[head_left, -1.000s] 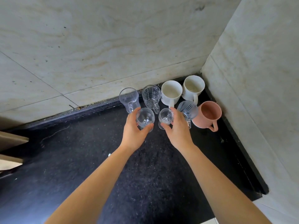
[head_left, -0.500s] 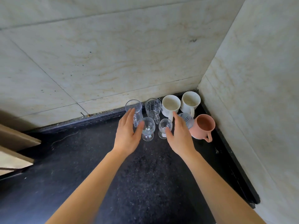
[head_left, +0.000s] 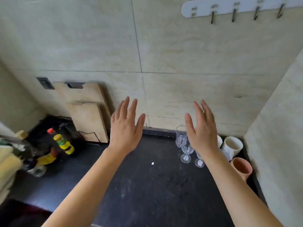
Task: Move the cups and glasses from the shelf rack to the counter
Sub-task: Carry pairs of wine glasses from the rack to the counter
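Observation:
Both hands are raised above the black counter [head_left: 147,185], fingers spread, holding nothing. My left hand [head_left: 125,126] is over the counter's middle. My right hand [head_left: 202,130] hangs in front of the glasses and hides part of them. In the back right corner stand a tall clear glass [head_left: 180,135], two stemmed glasses [head_left: 186,152] [head_left: 199,162], a white mug [head_left: 232,145] and a pink mug [head_left: 241,167]. A second white mug's edge [head_left: 219,141] shows behind my right hand. The shelf rack is out of sight.
Two wooden cutting boards [head_left: 88,112] lean on the back wall at the left. Bottles with red and yellow caps [head_left: 60,143] crowd the left corner. A white hook rail [head_left: 237,7] hangs high on the wall. The side wall [head_left: 278,145] closes the right.
Both hands let go of the stemmed glasses, which now stand on the counter, then rose and spread apart. The view tilted up and widened.

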### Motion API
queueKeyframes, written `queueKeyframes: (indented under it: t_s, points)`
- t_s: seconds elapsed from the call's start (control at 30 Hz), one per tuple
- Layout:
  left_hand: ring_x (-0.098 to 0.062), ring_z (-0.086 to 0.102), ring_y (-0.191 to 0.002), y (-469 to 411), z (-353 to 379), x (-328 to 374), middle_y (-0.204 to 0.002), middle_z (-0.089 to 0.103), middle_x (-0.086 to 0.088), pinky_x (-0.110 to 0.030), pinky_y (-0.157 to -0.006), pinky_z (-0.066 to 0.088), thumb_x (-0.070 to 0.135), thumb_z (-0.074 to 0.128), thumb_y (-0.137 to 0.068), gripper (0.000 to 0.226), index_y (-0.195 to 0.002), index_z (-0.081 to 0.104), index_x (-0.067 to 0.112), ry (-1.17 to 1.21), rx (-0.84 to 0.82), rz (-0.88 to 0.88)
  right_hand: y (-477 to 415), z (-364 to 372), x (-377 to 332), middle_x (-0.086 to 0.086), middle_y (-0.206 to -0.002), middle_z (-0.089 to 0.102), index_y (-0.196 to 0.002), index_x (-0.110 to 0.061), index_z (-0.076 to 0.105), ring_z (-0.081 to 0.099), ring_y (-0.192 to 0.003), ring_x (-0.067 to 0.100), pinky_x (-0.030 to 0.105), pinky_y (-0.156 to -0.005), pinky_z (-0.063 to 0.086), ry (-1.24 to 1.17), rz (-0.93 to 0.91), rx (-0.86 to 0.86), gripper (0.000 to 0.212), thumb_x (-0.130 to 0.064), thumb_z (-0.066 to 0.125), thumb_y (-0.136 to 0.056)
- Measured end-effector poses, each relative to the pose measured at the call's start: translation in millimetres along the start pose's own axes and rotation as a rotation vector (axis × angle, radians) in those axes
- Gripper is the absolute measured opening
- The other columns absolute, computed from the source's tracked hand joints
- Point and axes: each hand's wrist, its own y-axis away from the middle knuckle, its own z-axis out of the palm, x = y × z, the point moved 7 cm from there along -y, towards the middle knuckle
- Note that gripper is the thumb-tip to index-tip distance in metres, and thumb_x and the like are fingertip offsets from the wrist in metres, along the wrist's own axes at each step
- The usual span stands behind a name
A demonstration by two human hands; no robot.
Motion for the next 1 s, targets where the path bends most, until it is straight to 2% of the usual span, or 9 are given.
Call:
queueKeyframes:
  t_s: [0.13, 0.3, 0.47, 0.6, 0.7, 0.87, 1.0]
  points:
    - [-0.036, 0.029, -0.145, 94, -75, -55, -0.159, 0.032, -0.016, -0.051, -0.111, 0.031, 0.045, 0.039, -0.101, 0.059, -0.150, 0.039, 0.013, -0.193, 0.037, -0.196, 46, 43, -76, 0.014, -0.164, 0.029, -0.152, -0.016, 0.041, 0.028, -0.150, 0.030, 0.045, -0.118, 0.028, -0.114, -0.164, -0.124, 0.055, -0.044, 0.040, -0.104]
    - [-0.036, 0.027, -0.146, 226, -181, -135, -0.160, 0.028, -0.016, -0.053, -0.113, 0.031, 0.050, 0.035, -0.100, 0.064, -0.152, 0.036, 0.014, -0.380, 0.052, -0.474, 130, 101, -206, 0.017, -0.163, 0.029, -0.153, -0.016, 0.040, 0.028, -0.151, 0.031, 0.045, -0.120, 0.026, -0.295, -0.357, -0.351, 0.058, -0.045, 0.044, -0.103]
    - [-0.038, 0.027, -0.146, 338, -301, -188, -0.159, 0.029, -0.020, -0.056, -0.115, 0.028, 0.048, 0.036, -0.099, 0.064, -0.152, 0.035, 0.012, -0.478, 0.189, -0.681, 213, 128, -348, 0.016, -0.164, 0.028, -0.155, -0.017, 0.037, 0.025, -0.151, 0.031, 0.042, -0.120, 0.021, -0.406, -0.595, -0.474, 0.062, -0.048, 0.044, -0.101]
    - [-0.039, 0.031, -0.144, 462, -404, -224, -0.157, 0.033, -0.020, -0.056, -0.112, 0.031, 0.049, 0.034, -0.098, 0.064, -0.150, 0.040, 0.011, -0.567, 0.309, -0.849, 313, 145, -479, 0.019, -0.162, 0.029, -0.153, -0.015, 0.040, 0.029, -0.149, 0.035, 0.051, -0.118, 0.031, -0.488, -0.766, -0.560, 0.063, -0.047, 0.047, -0.099]
    - [-0.034, 0.027, -0.146, 558, -465, -249, -0.160, 0.028, -0.015, -0.053, -0.113, 0.028, 0.049, 0.035, -0.099, 0.063, -0.152, 0.036, 0.014, -0.626, 0.340, -0.959, 397, 160, -571, 0.019, -0.161, 0.031, -0.153, -0.017, 0.039, 0.035, -0.145, 0.039, 0.056, -0.114, 0.036, -0.558, -0.863, -0.609, 0.064, -0.048, 0.045, -0.097]
    - [-0.031, 0.021, -0.148, 712, -572, -291, -0.162, 0.023, -0.015, -0.049, -0.118, 0.020, 0.054, 0.030, -0.100, 0.067, -0.154, 0.030, 0.015, -0.705, 0.416, -1.170, 563, 173, -727, 0.019, -0.160, 0.033, -0.149, -0.013, 0.046, 0.031, -0.148, 0.038, 0.058, -0.113, 0.036, -0.678, -1.042, -0.720, 0.059, -0.037, 0.060, -0.097]
    - [-0.031, 0.019, -0.149, 798, -646, -311, -0.162, 0.022, -0.016, -0.045, -0.119, 0.017, 0.056, 0.027, -0.099, 0.069, -0.154, 0.030, 0.016, -0.777, 0.458, -1.294, 674, 166, -820, 0.021, -0.159, 0.035, -0.150, -0.012, 0.046, 0.037, -0.145, 0.038, 0.054, -0.115, 0.036, -0.735, -1.179, -0.806, 0.062, -0.040, 0.059, -0.096]
